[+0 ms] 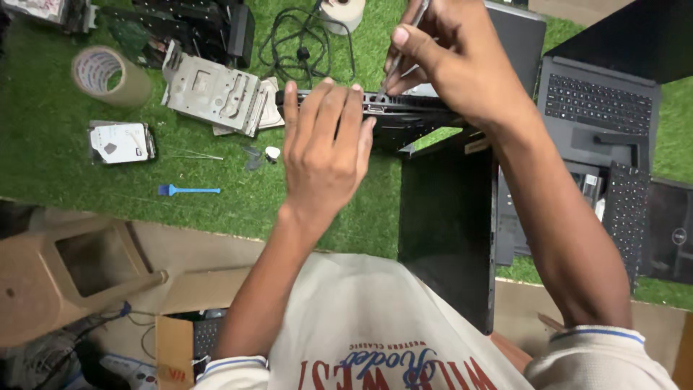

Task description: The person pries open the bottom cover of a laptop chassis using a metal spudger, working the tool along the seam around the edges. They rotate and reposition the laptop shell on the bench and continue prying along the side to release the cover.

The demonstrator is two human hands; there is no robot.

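My left hand [323,148] grips the left end of a black laptop base [404,108], fingers curled over its top edge. My right hand [442,61] holds a thin silver tool [406,40] like a pen, its tip touching the laptop's edge near a port. The laptop is propped open, its dark screen panel [447,224] hanging down toward me over the table edge. All of this sits on a green artificial-grass mat [58,152].
On the mat lie a roll of brown tape [108,74], a hard drive [120,141], a grey metal bracket [211,94], a blue brush [188,191], a black cable [303,43] and a white roll [343,13]. More open laptops [599,108] and a keyboard [626,217] lie right. A plastic stool [65,267] stands lower left.
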